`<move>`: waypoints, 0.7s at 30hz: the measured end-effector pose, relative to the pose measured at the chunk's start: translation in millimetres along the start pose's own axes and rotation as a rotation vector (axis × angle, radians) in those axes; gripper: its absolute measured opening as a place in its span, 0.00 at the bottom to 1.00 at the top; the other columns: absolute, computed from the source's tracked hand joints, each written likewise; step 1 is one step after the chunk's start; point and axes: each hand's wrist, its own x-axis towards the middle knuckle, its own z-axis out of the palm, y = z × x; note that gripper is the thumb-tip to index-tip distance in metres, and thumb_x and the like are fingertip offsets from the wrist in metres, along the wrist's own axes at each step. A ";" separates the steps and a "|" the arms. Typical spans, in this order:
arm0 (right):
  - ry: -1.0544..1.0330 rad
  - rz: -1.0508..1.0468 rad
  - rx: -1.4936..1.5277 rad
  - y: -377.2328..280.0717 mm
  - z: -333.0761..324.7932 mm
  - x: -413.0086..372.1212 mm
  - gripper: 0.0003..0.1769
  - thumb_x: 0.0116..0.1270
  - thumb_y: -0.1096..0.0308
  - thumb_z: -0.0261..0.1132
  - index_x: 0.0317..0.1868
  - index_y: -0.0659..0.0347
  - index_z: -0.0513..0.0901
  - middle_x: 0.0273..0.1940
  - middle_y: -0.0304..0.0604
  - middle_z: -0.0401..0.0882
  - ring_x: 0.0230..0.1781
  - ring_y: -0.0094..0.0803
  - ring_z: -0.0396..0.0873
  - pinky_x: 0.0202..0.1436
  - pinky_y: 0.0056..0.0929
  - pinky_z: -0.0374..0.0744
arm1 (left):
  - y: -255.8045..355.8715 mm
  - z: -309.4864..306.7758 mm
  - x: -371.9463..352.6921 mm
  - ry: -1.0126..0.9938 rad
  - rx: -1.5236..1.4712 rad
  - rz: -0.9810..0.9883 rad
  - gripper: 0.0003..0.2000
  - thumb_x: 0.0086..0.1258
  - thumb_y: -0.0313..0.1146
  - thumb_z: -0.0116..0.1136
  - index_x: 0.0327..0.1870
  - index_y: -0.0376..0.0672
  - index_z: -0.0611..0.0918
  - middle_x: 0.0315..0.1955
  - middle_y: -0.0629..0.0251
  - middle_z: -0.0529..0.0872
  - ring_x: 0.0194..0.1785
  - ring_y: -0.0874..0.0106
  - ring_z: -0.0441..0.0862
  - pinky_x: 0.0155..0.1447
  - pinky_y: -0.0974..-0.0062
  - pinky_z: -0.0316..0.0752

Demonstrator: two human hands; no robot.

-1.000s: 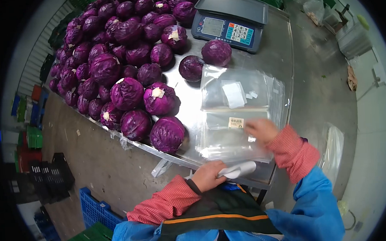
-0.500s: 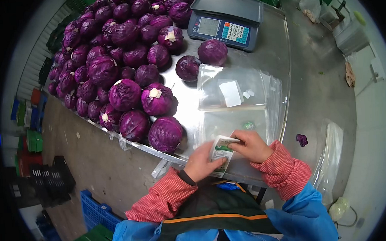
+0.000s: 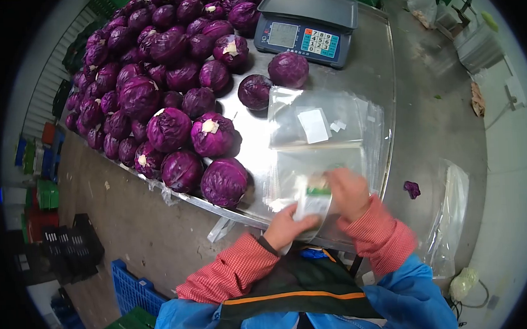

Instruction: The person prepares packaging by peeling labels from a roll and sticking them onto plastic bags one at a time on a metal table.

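Observation:
My left hand (image 3: pixel 285 228) grips the lower part of white-and-green printed labels (image 3: pixel 317 202), with the thumb across their face. At their upper right edge is my right hand (image 3: pixel 349 191), blurred by motion, its fingers curled in against the labels; the exact fingertip contact is smeared. Beneath and beyond both hands, clear plastic bags (image 3: pixel 317 156) lie flat in a stack on the metal table (image 3: pixel 252 142). On the bags rest a white paper slip (image 3: pixel 313 126) and a few small white scraps (image 3: pixel 337 126).
Many red cabbages (image 3: pixel 167 48) cover the table's left side. Two cabbages, one of them (image 3: pixel 289 70) at the right, sit between the bags and a digital scale (image 3: pixel 304 30). A blue crate (image 3: pixel 133 288) stands on the floor at lower left. A cabbage scrap (image 3: pixel 411 189) lies at right.
The labels have tilted and shifted slightly right with my left hand. My right hand has moved up a little and turned, now blurred. The view has shifted slightly.

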 end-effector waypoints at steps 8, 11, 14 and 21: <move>-0.315 0.098 -0.197 80.9 59.8 18.5 0.19 0.67 0.61 0.68 0.55 0.56 0.78 0.40 0.55 0.82 0.38 0.54 0.83 0.39 0.44 0.81 | -17.2 -16.2 -25.1 -0.276 0.618 -0.122 0.20 0.64 0.45 0.68 0.52 0.44 0.87 0.40 0.55 0.90 0.44 0.63 0.89 0.54 0.69 0.79; -0.476 0.227 -0.347 45.5 42.7 36.8 0.24 0.66 0.55 0.69 0.54 0.61 0.74 0.41 0.55 0.81 0.41 0.52 0.83 0.43 0.46 0.81 | -7.4 -20.3 -25.2 -0.207 0.691 -0.063 0.18 0.64 0.45 0.66 0.51 0.46 0.87 0.40 0.52 0.89 0.44 0.57 0.87 0.53 0.64 0.79; -0.496 0.235 -0.294 19.8 12.5 29.3 0.24 0.65 0.54 0.69 0.51 0.63 0.75 0.41 0.54 0.82 0.43 0.53 0.82 0.44 0.46 0.81 | -4.8 -22.6 -25.5 -0.151 0.661 0.072 0.16 0.64 0.44 0.64 0.49 0.47 0.86 0.39 0.51 0.88 0.44 0.51 0.85 0.50 0.58 0.79; -0.599 0.111 -0.165 59.3 34.7 -23.6 0.18 0.67 0.56 0.64 0.51 0.57 0.81 0.44 0.48 0.83 0.44 0.49 0.83 0.47 0.46 0.80 | -14.8 -26.1 -19.3 -0.211 0.789 0.328 0.17 0.64 0.41 0.66 0.52 0.44 0.85 0.43 0.54 0.85 0.47 0.53 0.84 0.51 0.60 0.79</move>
